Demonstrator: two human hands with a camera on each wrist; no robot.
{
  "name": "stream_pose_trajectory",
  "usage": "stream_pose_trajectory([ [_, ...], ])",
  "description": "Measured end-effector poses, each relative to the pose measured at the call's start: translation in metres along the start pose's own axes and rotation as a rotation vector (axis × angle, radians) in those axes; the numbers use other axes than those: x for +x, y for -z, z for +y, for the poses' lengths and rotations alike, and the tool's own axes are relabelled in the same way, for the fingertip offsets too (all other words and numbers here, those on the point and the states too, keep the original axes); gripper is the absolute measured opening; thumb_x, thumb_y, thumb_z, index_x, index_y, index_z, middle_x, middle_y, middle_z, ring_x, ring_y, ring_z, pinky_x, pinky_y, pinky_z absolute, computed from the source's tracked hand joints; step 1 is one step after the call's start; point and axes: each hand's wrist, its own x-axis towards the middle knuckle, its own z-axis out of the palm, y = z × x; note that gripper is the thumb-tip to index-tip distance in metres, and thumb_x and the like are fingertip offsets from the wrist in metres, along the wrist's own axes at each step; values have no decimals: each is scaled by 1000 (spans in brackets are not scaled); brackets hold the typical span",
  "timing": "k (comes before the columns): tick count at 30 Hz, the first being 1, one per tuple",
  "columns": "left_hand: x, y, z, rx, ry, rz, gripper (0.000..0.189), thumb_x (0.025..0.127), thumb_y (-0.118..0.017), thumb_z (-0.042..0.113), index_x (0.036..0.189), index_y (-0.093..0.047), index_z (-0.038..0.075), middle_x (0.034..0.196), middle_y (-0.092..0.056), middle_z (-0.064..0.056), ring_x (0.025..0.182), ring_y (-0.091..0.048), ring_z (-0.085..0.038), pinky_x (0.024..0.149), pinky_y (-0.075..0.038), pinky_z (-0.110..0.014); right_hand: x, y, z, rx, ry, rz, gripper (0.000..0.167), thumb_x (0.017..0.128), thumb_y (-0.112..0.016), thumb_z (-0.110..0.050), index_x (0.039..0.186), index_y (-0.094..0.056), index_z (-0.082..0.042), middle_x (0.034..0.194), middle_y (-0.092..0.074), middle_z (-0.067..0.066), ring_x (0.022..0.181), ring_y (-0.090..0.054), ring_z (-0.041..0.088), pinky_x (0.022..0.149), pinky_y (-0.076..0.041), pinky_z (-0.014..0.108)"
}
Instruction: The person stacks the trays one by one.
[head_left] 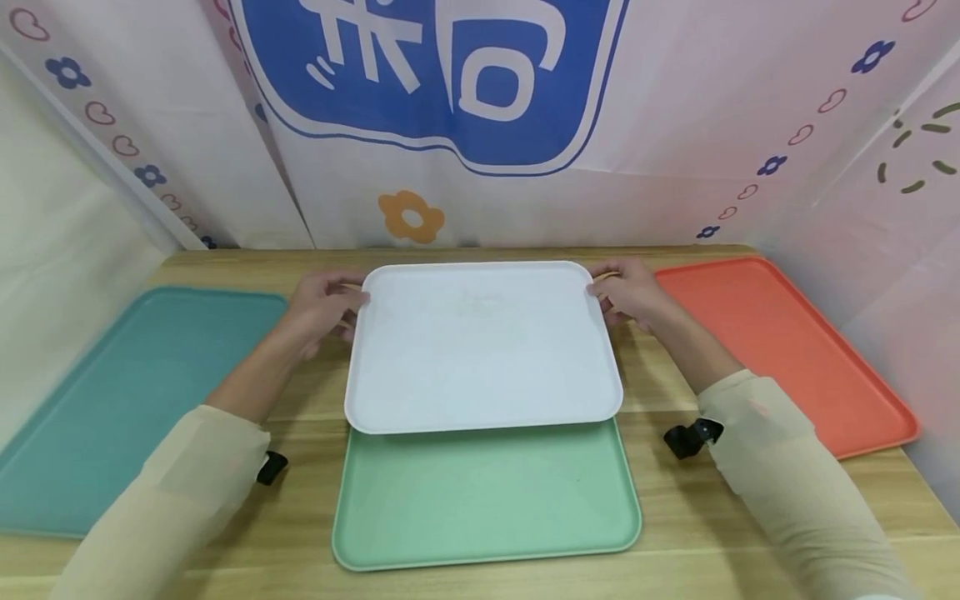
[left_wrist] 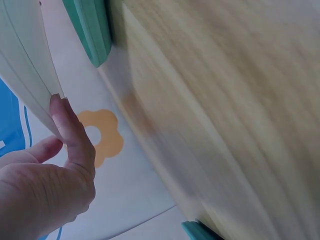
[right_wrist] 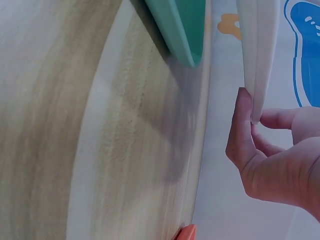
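Both hands hold a white tray (head_left: 483, 350) by its two short sides, near the far corners. My left hand (head_left: 324, 307) pinches the left edge, thumb on one face and fingers on the other, as the left wrist view shows with the white tray (left_wrist: 25, 65). On the opposite edge my right hand (head_left: 626, 292) pinches in the same way; its fingers (right_wrist: 242, 117) lie against the underside. The white tray is raised above a green tray (head_left: 487, 500) on the table, with a gap between them in both wrist views. The green tray's far part is hidden beneath it.
A teal tray (head_left: 150, 392) lies on the left of the wooden table (head_left: 300, 500), and a red tray (head_left: 787, 350) on the right. Behind the table hangs a white printed cloth (head_left: 337, 192) with an orange flower (head_left: 393, 218). Cloth walls stand at both sides.
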Motion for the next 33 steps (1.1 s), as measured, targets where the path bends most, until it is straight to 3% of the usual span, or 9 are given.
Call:
stream_pose_trajectory([
  [12,-6,1,-5,-18,1,-25,46,104,-58,6,148,-50,-3,98,-68,-1,70,-66,-13,60,-62,-27,-6,-1,5,-19,-15,-48,38,102,-57,-5,137,-52,6,82,-65,5,66,-63,14,53,-57,26],
  [33,-12,0,-13,-4,27,-61,48,105,-59,9,149,-47,-4,96,-68,1,73,-66,-11,59,-61,-26,-16,1,12,-52,-21,-94,39,103,-55,-6,140,-49,5,84,-65,5,70,-63,15,55,-58,27],
])
